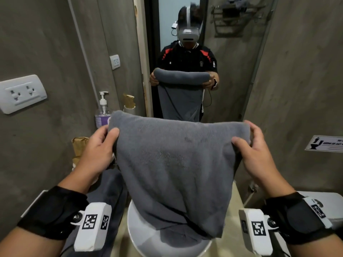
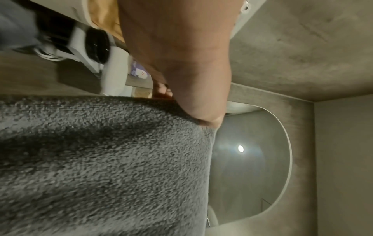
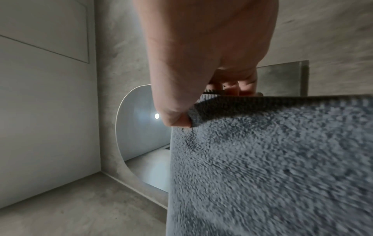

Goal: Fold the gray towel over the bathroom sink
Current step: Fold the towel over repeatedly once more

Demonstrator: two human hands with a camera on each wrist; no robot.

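A thick gray towel [image 1: 174, 164] hangs doubled over in front of me, its lower end draping into the round white sink [image 1: 141, 236]. My left hand [image 1: 100, 145] pinches the upper left corner, thumb in front and fingers behind. At the upper right corner my right hand [image 1: 254, 145] grips the fold the same way. In the left wrist view the towel [image 2: 105, 167] fills the lower half under my left hand [image 2: 181, 63]. The right wrist view shows my right hand [image 3: 201, 63] with its thumb pressed on the hemmed corner of the towel [image 3: 272, 167].
A mirror [image 1: 178, 52] ahead reflects me holding the towel. A soap pump bottle [image 1: 102, 112] and a brown paper bag [image 1: 79, 147] stand at the left on the counter. Wall sockets [image 1: 22, 93] are on the left wall; a toilet tank [image 1: 326, 206] is at the lower right.
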